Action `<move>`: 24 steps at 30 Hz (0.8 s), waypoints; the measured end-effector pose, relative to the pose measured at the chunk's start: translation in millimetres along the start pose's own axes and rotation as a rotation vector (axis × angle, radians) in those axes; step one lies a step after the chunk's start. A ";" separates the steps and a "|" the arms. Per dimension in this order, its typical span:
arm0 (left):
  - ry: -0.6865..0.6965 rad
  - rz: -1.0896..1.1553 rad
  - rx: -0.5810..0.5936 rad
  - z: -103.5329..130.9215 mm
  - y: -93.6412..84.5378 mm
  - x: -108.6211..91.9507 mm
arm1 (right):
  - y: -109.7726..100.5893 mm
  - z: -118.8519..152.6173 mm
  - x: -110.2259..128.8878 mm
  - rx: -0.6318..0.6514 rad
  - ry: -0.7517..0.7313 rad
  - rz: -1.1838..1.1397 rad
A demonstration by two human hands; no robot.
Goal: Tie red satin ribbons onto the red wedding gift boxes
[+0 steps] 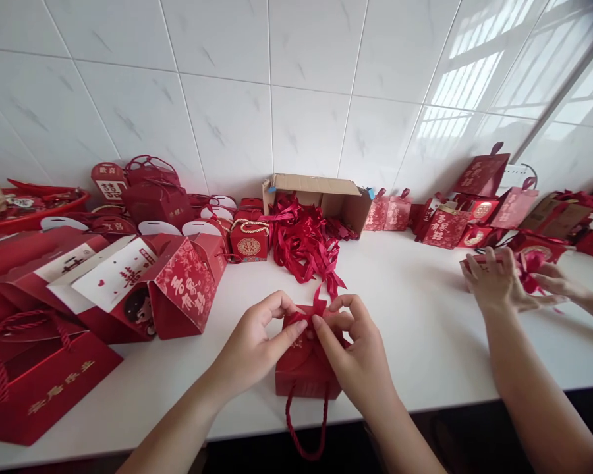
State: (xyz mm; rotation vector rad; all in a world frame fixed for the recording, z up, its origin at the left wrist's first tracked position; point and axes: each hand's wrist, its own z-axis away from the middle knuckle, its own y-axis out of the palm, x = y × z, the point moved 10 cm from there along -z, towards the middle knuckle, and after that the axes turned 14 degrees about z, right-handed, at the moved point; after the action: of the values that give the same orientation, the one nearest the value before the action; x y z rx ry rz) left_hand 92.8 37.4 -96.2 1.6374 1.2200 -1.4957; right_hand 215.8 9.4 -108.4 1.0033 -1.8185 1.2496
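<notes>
The left hand (pixel 255 339) and right hand (pixel 359 342) pinch red ribbon (pixel 319 303), fingers (pixel 289 334) together, and hide part of the red box (pixel 302 382).

One left hand (pixel 257 342) and one right hand (pixel 360 349) of the person at one red gift box (pixel 301 368), two hands of a co-worker (pixel 495 284), one cardboard carton (pixel 319 184), one ribbon heap (pixel 301 240), one red basin (pixel 54 214), one white table (pixel 400 296), and many overlapping boxes (pixel 185 286), too crowded to count.

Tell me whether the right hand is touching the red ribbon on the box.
Touching: the head view shows the right hand with its thumb on the red ribbon.
</notes>
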 end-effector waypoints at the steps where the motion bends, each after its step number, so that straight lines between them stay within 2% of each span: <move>1: 0.019 -0.016 0.003 0.3 0.6 -1.8 | 0.3 0.1 1.2 -0.002 -0.007 0.003; 7: 0.100 -0.103 -0.003 2.1 2.0 -4.6 | -0.9 5.4 7.9 -0.015 -0.075 0.075; 11: 0.124 -0.173 -0.037 3.6 -0.4 -2.8 | 0.4 12.3 13.1 0.010 -0.187 0.182; 15: 0.144 -0.247 -0.039 3.6 0.1 -4.9 | -8.5 15.7 17.7 -0.101 -0.291 0.235; 21: 0.124 -0.237 -0.051 3.0 1.4 -5.3 | -10.0 15.7 22.6 -0.152 -0.355 0.337; 24: 0.132 -0.232 -0.086 3.9 1.2 -7.8 | -12.0 13.5 19.9 -0.143 -0.317 0.361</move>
State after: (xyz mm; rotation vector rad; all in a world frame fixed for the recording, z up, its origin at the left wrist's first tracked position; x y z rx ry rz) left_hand 92.7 31.6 -89.5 1.6021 1.5703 -1.4669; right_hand 215.8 -10.3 -90.1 0.8543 -2.3815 1.1927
